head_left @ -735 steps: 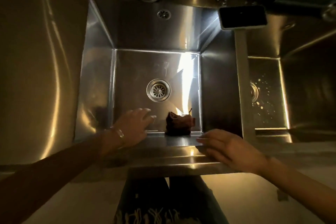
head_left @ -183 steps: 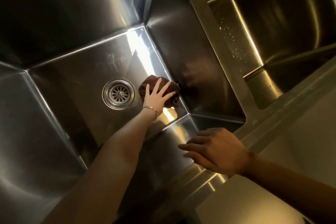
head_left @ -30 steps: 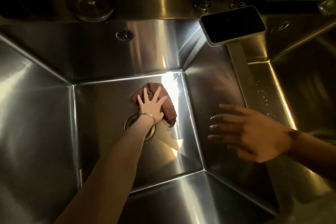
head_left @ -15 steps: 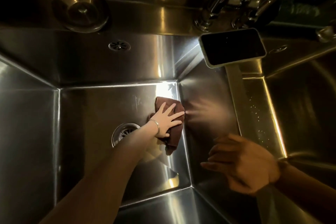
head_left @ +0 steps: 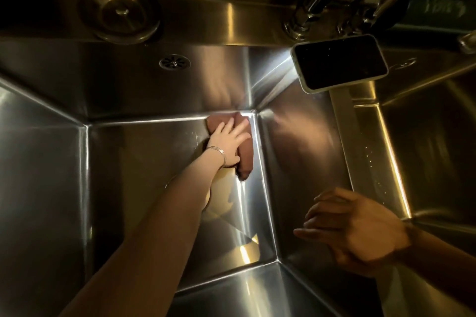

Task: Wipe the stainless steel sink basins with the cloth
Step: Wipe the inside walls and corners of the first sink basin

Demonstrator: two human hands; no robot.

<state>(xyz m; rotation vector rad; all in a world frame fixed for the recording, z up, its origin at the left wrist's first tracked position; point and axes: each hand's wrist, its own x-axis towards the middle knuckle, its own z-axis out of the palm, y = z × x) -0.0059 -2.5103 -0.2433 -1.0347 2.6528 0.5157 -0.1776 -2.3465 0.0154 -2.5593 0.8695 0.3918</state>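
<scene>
Stainless steel sink, left basin (head_left: 144, 188), viewed from above. The reddish-brown cloth (head_left: 244, 159) is pressed flat against the basin floor in the far right corner, where the floor meets the back wall and the right wall. Its long axis is laid roughly front to back along the right wall, with one end bunched against the back wall and the other end pointed toward the viewer. The left hand (head_left: 228, 141) is laid palm-down on the cloth with fingers extended and slightly spread; the cloth is pinned beneath the palm, not gripped. A thin bracelet (head_left: 219, 153) is worn at that wrist. The right hand (head_left: 355, 229) is held above the near right wall of the basin, fingers loosely extended, nothing held. A phone (head_left: 340, 63) is rested on the divider (head_left: 342, 116) between the two basins
</scene>
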